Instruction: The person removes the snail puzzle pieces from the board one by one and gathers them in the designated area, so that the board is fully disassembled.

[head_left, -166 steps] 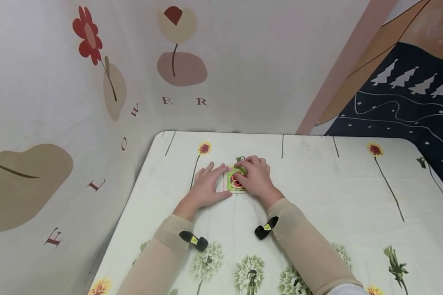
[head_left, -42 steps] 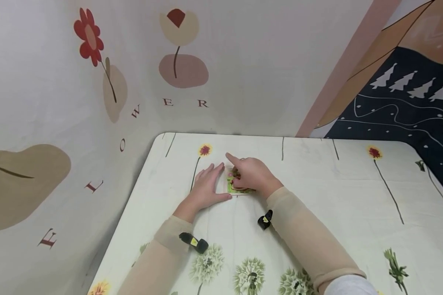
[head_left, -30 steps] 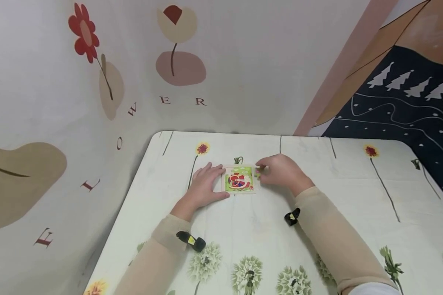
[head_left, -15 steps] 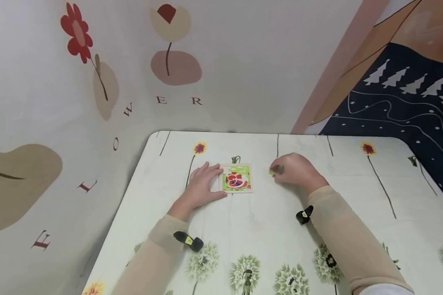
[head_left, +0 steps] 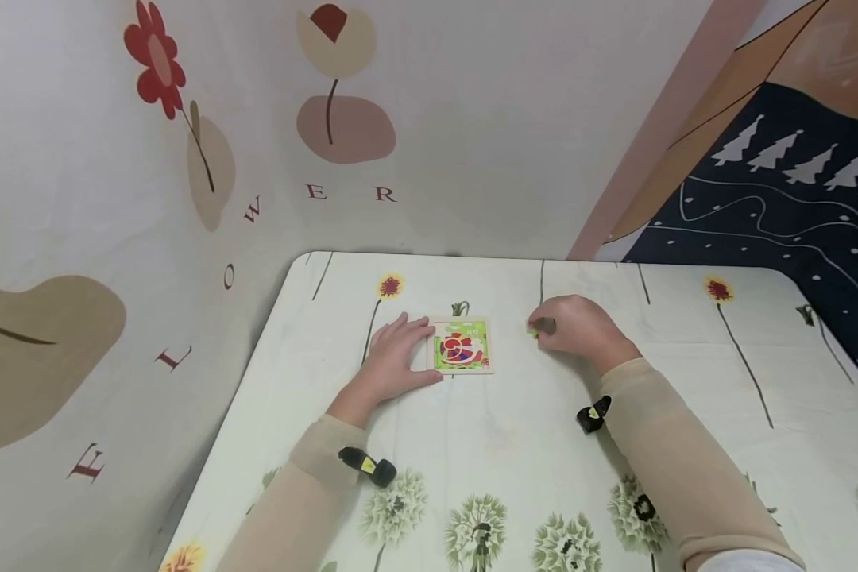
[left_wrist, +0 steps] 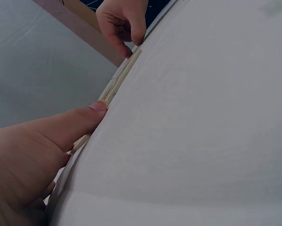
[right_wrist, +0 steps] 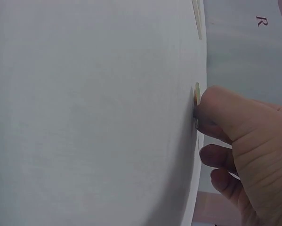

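A small square jigsaw puzzle [head_left: 482, 343] lies flat on the table, with a red and purple snail-like picture on a green ground in a pale wooden frame. A pale patch shows near its upper left corner. My left hand [head_left: 388, 361] rests at the frame's left side, fingertips at the upper corner and thumb at the lower one, fingers fairly straight. To the right of the puzzle, my right hand [head_left: 579, 330] pinches a small green puzzle piece [right_wrist: 197, 92] between thumb and fingertips, close to the tabletop. The fingers hide most of that piece.
A white cloth with printed flowers covers the table [head_left: 500, 429]. A printed wall hanging [head_left: 472, 175] stands right behind the table's far edge, and another side of it is at the left. A dark cloth with tree prints [head_left: 779, 191] hangs at the right.
My right hand has moved off the puzzle to the right, carrying a green piece, and has nearly stopped there. My left hand has stayed at the frame's left edge.
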`<state>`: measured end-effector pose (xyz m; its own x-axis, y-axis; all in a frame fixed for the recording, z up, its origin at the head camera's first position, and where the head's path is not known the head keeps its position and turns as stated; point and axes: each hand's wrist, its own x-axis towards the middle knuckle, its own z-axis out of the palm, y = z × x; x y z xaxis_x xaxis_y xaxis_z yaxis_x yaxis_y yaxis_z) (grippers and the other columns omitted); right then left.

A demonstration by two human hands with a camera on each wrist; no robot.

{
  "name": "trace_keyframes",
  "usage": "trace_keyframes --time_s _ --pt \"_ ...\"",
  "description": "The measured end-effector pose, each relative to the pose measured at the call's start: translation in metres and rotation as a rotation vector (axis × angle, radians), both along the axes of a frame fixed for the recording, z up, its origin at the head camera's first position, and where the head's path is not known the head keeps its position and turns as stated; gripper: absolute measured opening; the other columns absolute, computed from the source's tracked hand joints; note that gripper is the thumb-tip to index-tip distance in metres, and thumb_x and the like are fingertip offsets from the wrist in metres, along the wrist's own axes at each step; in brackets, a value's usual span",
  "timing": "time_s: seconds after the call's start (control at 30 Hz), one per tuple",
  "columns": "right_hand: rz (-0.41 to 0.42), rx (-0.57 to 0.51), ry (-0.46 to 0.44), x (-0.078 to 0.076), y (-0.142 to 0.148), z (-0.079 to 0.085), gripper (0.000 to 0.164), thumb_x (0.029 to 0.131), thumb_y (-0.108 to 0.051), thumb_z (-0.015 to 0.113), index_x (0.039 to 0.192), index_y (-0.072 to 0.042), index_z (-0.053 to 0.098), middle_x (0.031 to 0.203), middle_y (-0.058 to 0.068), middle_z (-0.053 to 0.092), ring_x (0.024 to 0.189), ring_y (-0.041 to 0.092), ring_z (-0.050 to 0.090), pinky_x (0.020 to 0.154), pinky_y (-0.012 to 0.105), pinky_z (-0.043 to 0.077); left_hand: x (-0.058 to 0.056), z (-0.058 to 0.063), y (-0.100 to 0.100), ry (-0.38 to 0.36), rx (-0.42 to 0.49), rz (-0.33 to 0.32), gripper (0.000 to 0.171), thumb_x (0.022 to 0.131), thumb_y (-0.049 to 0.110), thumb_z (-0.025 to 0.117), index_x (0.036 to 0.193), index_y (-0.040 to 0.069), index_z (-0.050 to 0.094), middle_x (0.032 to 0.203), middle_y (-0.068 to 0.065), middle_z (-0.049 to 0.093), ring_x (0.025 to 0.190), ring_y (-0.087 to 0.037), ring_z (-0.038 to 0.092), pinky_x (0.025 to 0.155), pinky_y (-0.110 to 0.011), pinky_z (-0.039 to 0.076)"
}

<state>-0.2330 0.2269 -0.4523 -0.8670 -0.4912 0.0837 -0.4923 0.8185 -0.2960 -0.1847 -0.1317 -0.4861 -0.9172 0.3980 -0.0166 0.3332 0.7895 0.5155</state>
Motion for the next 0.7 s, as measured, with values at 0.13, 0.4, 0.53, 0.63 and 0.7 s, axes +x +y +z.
trace_keyframes --time_s 0.13,0.4,0.53,0.63,0.7 --pt "-0.003 -0.005 -0.013 0.000 0.000 0.000 0.024 0.082 -0.006 0.078 0.105 -0.011 0.084 0.107 0.002 0.080 0.100 0.023 0.074 0.091 0.043 0.059 0.000 -0.001 -0.001 0.001 0.002 -0.002 0.086 0.087 0.049 0.088 0.157 0.014 0.054 0.170 -0.004 0.039 0.163 -0.032 0.014 0.130 -0.055 0.009" --pt "-0.043 -0.071 0.013 0.002 -0.004 0.002 0.022 0.086 -0.013 0.080 0.107 -0.008 0.083 0.104 0.004 0.077 0.096 0.024 0.070 0.091 0.045 0.057 0.001 0.001 -0.001 0.006 0.010 -0.011 0.085 0.087 0.047 0.088 0.157 0.012 0.054 0.170 -0.006 0.040 0.163 -0.034 0.015 0.129 -0.056 0.009" --pt "-0.076 -0.129 -0.009 0.003 -0.010 0.001 0.028 0.090 -0.020 0.081 0.114 -0.006 0.081 0.107 0.007 0.074 0.096 0.025 0.068 0.091 0.046 0.057 0.001 0.003 -0.001 0.008 0.013 -0.008 0.085 0.087 0.046 0.088 0.157 0.011 0.054 0.170 -0.006 0.040 0.163 -0.034 0.015 0.129 -0.057 0.009" --pt "-0.108 -0.184 -0.082 0.003 -0.018 0.001 0.036 0.090 -0.026 0.085 0.120 -0.006 0.079 0.112 0.009 0.072 0.096 0.025 0.065 0.090 0.046 0.056 0.001 0.004 -0.001 0.008 0.010 -0.011 0.085 0.088 0.047 0.088 0.157 0.012 0.053 0.170 -0.006 0.040 0.163 -0.034 0.015 0.129 -0.057 0.009" --pt "-0.126 -0.219 -0.127 0.003 -0.024 -0.001 0.042 0.090 -0.030 0.087 0.124 -0.007 0.078 0.116 0.009 0.071 0.096 0.026 0.064 0.089 0.045 0.056 0.001 0.004 -0.001 0.006 0.013 -0.014 0.085 0.088 0.047 0.088 0.157 0.012 0.053 0.170 -0.006 0.040 0.163 -0.034 0.015 0.129 -0.057 0.009"
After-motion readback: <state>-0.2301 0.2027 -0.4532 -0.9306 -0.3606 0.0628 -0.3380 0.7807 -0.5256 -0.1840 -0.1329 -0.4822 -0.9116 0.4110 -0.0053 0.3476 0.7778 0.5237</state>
